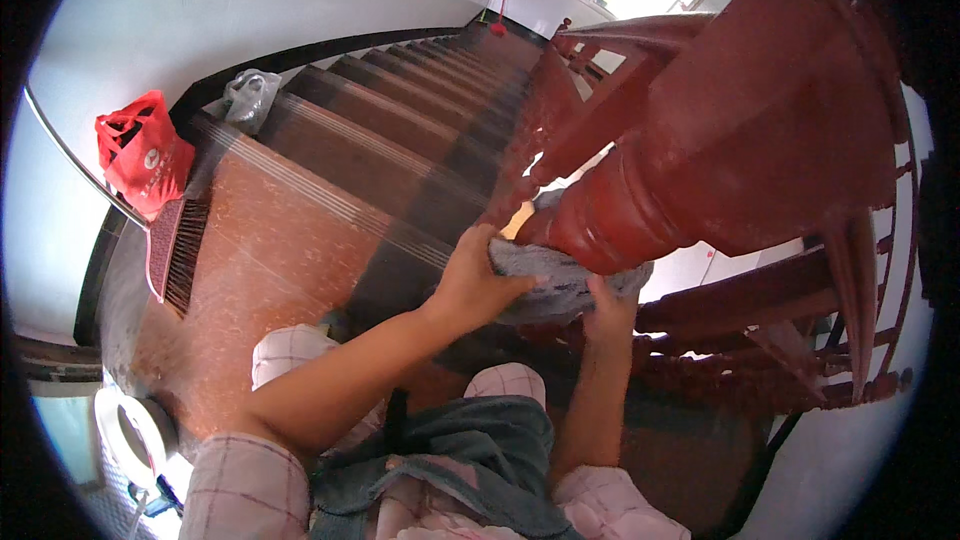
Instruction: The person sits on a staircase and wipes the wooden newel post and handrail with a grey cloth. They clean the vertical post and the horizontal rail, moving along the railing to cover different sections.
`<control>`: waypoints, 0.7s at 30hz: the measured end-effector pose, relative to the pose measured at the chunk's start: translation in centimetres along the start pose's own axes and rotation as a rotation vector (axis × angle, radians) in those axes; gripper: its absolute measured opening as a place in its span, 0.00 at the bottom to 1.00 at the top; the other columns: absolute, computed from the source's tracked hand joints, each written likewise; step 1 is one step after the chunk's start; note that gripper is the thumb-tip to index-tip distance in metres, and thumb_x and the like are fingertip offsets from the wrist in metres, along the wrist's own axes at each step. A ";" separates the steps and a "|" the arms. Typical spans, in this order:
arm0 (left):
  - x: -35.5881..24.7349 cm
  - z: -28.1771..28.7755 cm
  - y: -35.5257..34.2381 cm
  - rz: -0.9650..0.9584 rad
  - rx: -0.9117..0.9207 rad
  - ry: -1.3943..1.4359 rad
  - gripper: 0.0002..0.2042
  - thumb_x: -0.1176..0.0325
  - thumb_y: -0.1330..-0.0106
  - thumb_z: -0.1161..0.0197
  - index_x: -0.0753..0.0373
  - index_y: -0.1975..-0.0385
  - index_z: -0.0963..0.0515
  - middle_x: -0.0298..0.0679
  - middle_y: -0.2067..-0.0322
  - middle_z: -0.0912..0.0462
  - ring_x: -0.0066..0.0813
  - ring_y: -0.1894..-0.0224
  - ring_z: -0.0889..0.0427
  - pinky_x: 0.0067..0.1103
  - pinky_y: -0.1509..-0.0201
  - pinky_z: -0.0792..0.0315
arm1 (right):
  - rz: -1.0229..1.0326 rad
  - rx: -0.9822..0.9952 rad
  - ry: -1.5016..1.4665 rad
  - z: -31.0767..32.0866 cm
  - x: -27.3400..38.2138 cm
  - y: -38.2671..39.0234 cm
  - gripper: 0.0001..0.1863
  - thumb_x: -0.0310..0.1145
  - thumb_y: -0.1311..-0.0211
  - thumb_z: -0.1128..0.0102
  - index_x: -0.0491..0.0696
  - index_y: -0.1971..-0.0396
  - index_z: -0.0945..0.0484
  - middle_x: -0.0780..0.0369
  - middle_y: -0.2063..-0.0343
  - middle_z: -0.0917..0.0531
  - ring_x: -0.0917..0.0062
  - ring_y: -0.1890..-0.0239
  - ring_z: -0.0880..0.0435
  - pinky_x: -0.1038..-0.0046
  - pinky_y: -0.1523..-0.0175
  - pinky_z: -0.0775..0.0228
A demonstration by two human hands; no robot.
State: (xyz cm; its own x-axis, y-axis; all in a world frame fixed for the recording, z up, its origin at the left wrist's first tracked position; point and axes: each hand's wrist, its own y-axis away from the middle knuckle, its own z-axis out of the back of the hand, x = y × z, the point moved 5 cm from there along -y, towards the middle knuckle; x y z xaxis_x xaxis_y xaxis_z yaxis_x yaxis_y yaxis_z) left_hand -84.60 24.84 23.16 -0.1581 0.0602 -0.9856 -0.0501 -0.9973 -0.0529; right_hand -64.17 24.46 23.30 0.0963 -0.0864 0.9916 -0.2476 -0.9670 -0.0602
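Note:
A grey cloth (540, 270) is wrapped around the lower neck of a dark red wooden newel post (740, 120) at the top of a staircase. My left hand (478, 278) grips the cloth's left side, thumb laid across its front. On the right side of the same cloth, my right hand (611, 308) holds it with the thumb up and the fingers partly hidden. Both forearms reach up from the lower edge, and the cloth presses against the post beneath its rounded rings.
Brown stairs (370, 120) descend ahead, left of the red railing (590, 70). By the left wall are a red bag (145, 155), a clear plastic bag (250, 100) and a broom (178, 255). A red-headed mop (498, 28) leans far below.

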 end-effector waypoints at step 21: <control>4.6 -2.4 6.4 0.097 0.516 -0.212 0.21 0.65 0.50 0.33 0.71 0.59 0.26 0.55 0.63 0.23 0.51 0.55 0.24 0.34 0.52 0.30 | -0.236 0.222 0.543 0.1 -10.2 2.1 0.41 0.36 0.55 0.29 0.43 0.40 0.39 0.57 0.39 0.37 0.64 0.37 0.39 0.64 0.35 0.46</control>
State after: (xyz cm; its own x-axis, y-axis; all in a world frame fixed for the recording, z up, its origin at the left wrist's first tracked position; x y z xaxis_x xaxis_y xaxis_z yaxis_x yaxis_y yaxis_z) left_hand -83.25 18.68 17.88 -0.3782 0.0289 -0.9253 -0.4922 -0.8528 0.1746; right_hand -65.60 23.31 13.06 -0.3934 0.2129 0.8944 -0.0679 -0.9769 0.2027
